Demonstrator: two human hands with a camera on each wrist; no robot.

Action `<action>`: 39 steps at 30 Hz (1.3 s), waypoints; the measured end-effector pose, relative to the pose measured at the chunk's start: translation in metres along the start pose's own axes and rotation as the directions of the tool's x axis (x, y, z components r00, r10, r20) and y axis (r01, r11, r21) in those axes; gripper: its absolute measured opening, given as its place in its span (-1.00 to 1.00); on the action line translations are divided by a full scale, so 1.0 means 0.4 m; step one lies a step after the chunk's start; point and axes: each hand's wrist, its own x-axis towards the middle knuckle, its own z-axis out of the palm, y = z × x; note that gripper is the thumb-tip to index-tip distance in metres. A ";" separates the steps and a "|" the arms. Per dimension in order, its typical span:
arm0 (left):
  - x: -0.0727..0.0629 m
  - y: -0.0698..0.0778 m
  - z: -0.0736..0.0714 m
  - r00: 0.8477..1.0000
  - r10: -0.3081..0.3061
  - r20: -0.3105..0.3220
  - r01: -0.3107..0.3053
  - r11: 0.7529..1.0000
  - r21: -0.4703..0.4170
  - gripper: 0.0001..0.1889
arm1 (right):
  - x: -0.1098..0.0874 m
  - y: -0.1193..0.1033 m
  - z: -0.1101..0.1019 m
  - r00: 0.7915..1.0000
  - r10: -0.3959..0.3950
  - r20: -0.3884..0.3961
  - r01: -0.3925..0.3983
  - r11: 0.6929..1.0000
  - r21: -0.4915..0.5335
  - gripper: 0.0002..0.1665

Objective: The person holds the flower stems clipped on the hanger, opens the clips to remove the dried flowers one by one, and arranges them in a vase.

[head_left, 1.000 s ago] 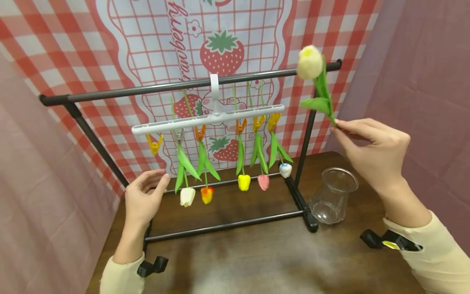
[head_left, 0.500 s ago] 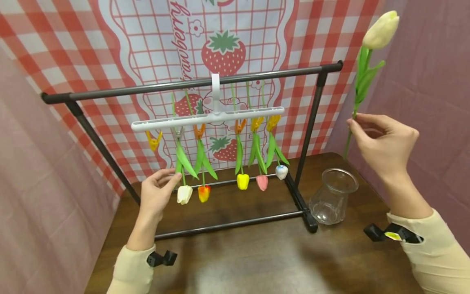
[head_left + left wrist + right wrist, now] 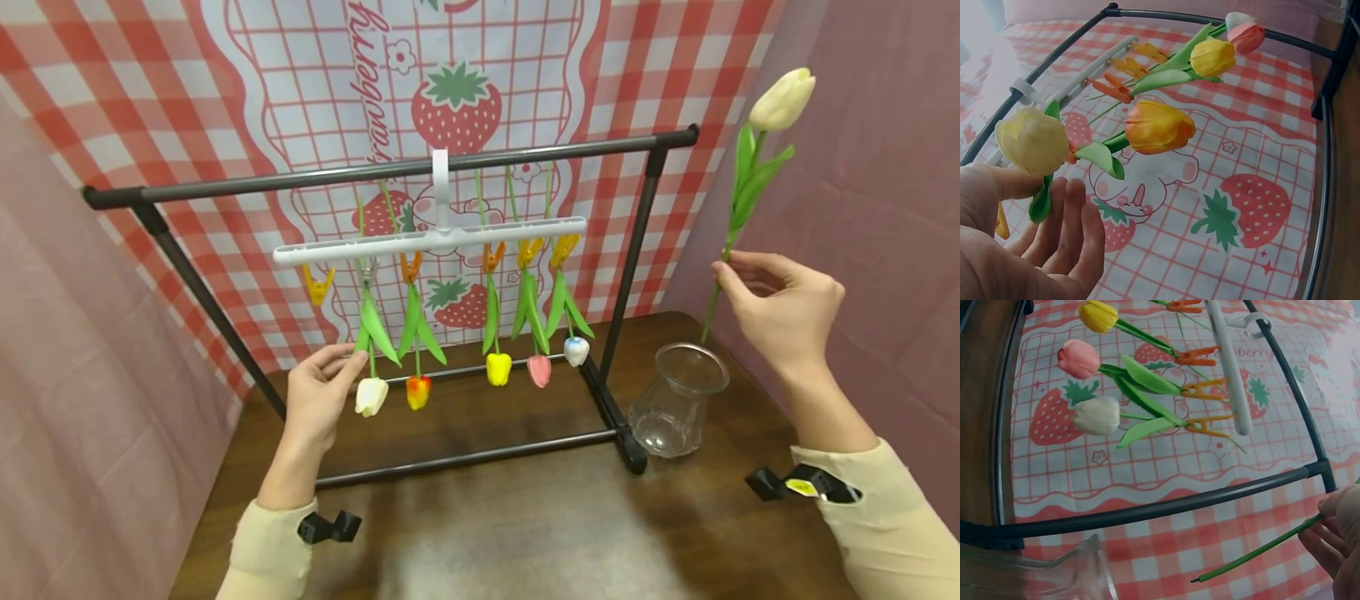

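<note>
My right hand [image 3: 787,312] pinches the stem of a cream tulip [image 3: 782,102], holding it upright. The lower stem [image 3: 1260,551] points down above the mouth of a clear glass vase [image 3: 667,408]. At the left, my left hand [image 3: 318,396] pinches a leaf or the stem of a hanging white tulip [image 3: 372,397], just above its bloom; the left wrist view shows thumb and fingers around the green leaf [image 3: 1040,203]. Several other tulips hang head down from clips on a white hanger [image 3: 427,242]: orange-red [image 3: 418,392], yellow [image 3: 498,369], pink [image 3: 538,371] and white-blue [image 3: 576,351].
The hanger hooks over the top bar of a black rack [image 3: 525,157] on a brown wooden table [image 3: 480,533]. A yellow clip [image 3: 318,286] at the hanger's left end holds nothing. Behind hangs a strawberry-print cloth [image 3: 660,50]; a pink curtain [image 3: 862,167] stands at the right.
My right hand has carried the cream tulip rightward, stood it upright, then lowered it toward the vase. My left hand has moved right to the hanging white tulip and taken hold of it.
</note>
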 end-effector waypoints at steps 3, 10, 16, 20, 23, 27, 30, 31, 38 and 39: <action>0.000 0.003 0.000 1.000 -0.014 0.024 0.015 0.999 -0.048 -0.75 | -0.011 0.037 0.002 1.000 0.007 0.028 -0.006 0.999 -0.035 -0.78; -0.007 0.017 -0.004 0.992 -0.064 0.109 0.085 0.975 -0.205 -0.80 | -0.042 0.089 0.007 0.998 0.000 0.066 0.004 0.998 -0.062 -0.79; -0.014 0.032 -0.002 0.985 -0.094 0.144 0.133 0.947 -0.293 -0.77 | -0.064 0.120 0.010 0.995 -0.002 0.103 0.011 0.997 -0.083 -0.75; -0.015 0.034 -0.001 0.988 -0.083 0.132 0.117 0.953 -0.280 -0.75 | -0.076 0.138 0.011 0.993 0.000 0.119 0.012 0.995 -0.102 -0.76; -0.014 0.031 -0.001 0.989 -0.078 0.124 0.111 0.954 -0.279 -0.78 | -0.088 0.152 0.013 0.992 -0.001 0.128 0.015 0.993 -0.113 -0.77; -0.010 0.024 -0.001 0.990 -0.073 0.120 0.104 0.956 -0.273 -0.81 | -0.104 0.170 0.019 0.991 -0.006 0.133 0.023 0.992 -0.126 -0.78; -0.007 0.019 -0.002 0.991 -0.066 0.115 0.095 0.959 -0.266 -0.82 | -0.116 0.178 0.025 0.990 0.001 0.142 0.017 0.992 -0.129 -0.79; -0.006 0.018 -0.003 0.992 -0.064 0.112 0.093 0.959 -0.267 -0.82 | -0.120 0.181 0.027 0.989 0.006 0.145 0.013 0.991 -0.134 -0.80; -0.006 0.010 -0.001 0.992 -0.057 0.110 0.086 0.959 -0.272 -0.85 | -0.150 0.197 0.034 0.986 0.034 0.166 -0.011 0.991 -0.136 -0.79; -0.005 0.009 -0.001 0.992 -0.056 0.109 0.084 0.958 -0.273 -0.85 | -0.152 0.198 0.034 0.985 0.034 0.167 -0.011 0.990 -0.138 -0.79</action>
